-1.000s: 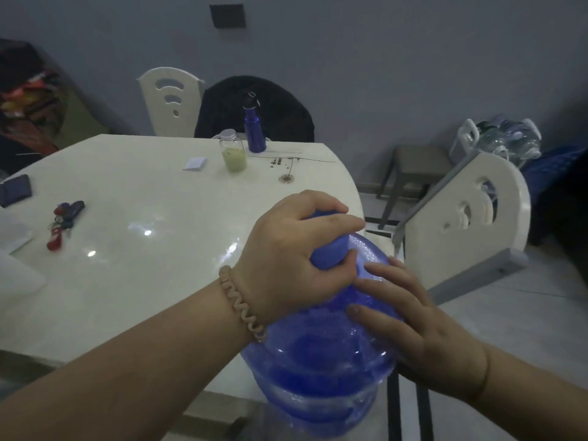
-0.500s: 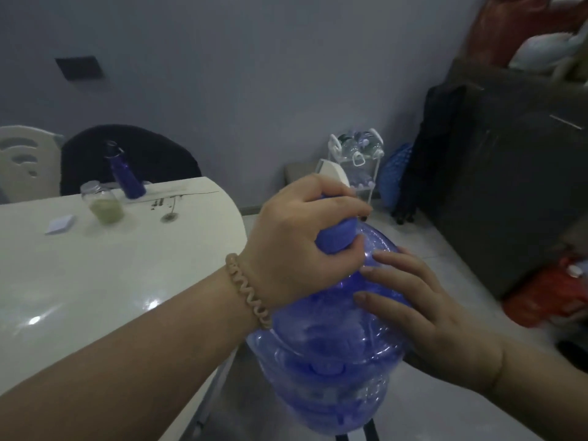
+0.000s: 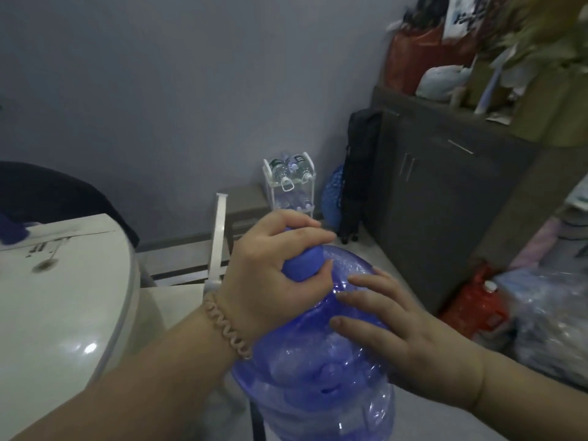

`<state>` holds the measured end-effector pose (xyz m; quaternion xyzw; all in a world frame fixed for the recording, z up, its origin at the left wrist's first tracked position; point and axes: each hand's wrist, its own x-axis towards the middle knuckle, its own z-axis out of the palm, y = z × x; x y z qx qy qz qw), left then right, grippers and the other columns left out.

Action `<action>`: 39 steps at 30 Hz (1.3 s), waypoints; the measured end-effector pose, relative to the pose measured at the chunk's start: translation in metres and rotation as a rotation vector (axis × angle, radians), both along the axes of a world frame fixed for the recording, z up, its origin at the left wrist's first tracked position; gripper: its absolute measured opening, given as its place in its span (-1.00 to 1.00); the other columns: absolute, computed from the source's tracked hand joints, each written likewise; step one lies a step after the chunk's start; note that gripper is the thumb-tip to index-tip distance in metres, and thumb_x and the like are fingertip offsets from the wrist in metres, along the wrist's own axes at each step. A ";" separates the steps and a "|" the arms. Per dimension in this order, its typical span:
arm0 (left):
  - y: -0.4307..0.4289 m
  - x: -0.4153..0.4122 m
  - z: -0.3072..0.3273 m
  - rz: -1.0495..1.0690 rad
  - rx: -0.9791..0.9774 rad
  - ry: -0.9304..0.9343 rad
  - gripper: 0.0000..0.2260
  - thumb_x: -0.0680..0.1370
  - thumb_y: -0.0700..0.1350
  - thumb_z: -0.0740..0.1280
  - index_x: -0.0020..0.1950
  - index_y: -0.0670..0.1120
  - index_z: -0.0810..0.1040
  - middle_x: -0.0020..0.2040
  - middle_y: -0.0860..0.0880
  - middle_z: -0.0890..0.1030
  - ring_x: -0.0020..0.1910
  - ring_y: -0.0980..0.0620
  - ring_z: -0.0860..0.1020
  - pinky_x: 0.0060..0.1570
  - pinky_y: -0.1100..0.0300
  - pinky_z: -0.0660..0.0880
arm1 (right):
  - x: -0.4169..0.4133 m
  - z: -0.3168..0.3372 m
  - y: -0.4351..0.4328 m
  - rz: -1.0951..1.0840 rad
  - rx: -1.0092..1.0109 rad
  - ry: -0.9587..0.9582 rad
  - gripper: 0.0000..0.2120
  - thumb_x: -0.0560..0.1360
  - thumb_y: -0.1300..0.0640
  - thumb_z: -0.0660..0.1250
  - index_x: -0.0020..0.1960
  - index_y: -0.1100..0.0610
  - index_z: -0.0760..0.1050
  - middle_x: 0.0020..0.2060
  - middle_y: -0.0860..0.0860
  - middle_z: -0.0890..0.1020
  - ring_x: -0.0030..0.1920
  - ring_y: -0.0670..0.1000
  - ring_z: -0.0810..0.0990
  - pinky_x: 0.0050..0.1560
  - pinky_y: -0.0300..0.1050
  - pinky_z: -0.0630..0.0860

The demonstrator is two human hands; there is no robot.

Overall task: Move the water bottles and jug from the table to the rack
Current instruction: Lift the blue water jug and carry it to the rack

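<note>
A large translucent blue water jug (image 3: 318,370) hangs in front of me, off the table and above the floor. My left hand (image 3: 270,272) is clenched around its blue capped neck, a coiled band on the wrist. My right hand (image 3: 391,326) lies flat against the jug's shoulder with fingers spread. A small white rack (image 3: 289,186) stands far off by the wall, with clear bottles lying on its tiers. The white table (image 3: 63,297) is at the left; a dark blue bottle (image 3: 11,232) shows blurred at its far left edge.
A white chair (image 3: 218,237) stands edge-on between table and rack, with a grey stool (image 3: 245,202) behind it. A dark cabinet (image 3: 445,202) lines the right side, a black bag (image 3: 359,173) leaning on it. Red and clear plastic bags (image 3: 509,297) lie on the floor at right.
The view has swung right, away from the table and toward the rack and cabinet. The jug has left the table edge and stays held in both hands with the same grip.
</note>
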<state>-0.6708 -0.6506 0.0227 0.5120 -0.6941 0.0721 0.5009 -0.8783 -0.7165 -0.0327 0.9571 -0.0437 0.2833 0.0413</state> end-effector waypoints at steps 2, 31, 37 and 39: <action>-0.027 -0.010 0.000 -0.010 -0.008 0.018 -0.75 0.34 -0.18 0.49 0.00 -0.11 0.65 -0.03 -0.03 0.58 -0.06 0.12 0.55 -0.05 0.29 0.50 | -0.012 0.004 -0.023 -0.012 -0.009 0.022 -0.66 0.58 0.08 0.18 0.34 0.07 0.32 0.30 0.10 0.34 0.36 0.21 0.33 0.27 0.31 0.33; -0.398 0.157 -0.041 0.104 0.052 0.053 -0.78 0.29 -0.25 0.50 -0.08 -0.16 0.65 -0.06 -0.06 0.58 -0.07 0.12 0.55 -0.03 0.28 0.49 | 0.165 -0.038 -0.416 0.102 0.003 0.072 -0.36 0.32 0.20 0.54 0.32 0.06 0.34 0.28 0.08 0.35 0.36 0.19 0.31 0.26 0.32 0.34; -0.458 0.201 -0.044 0.334 0.063 0.034 -0.79 0.30 -0.22 0.49 -0.08 -0.18 0.65 -0.04 -0.08 0.57 -0.05 0.17 0.52 -0.01 0.34 0.45 | 0.232 -0.041 -0.521 0.307 -0.046 0.131 -0.27 0.28 0.15 0.57 0.36 0.03 0.32 0.31 0.09 0.35 0.36 0.21 0.33 0.22 0.34 0.37; -0.477 0.218 -0.044 0.384 0.062 0.045 -0.79 0.30 -0.23 0.49 -0.09 -0.19 0.64 -0.04 -0.10 0.57 -0.06 0.15 0.53 -0.02 0.31 0.47 | 0.255 -0.039 -0.551 0.354 -0.039 0.133 -0.33 0.34 0.17 0.53 0.36 0.03 0.31 0.30 0.09 0.35 0.37 0.20 0.31 0.26 0.34 0.34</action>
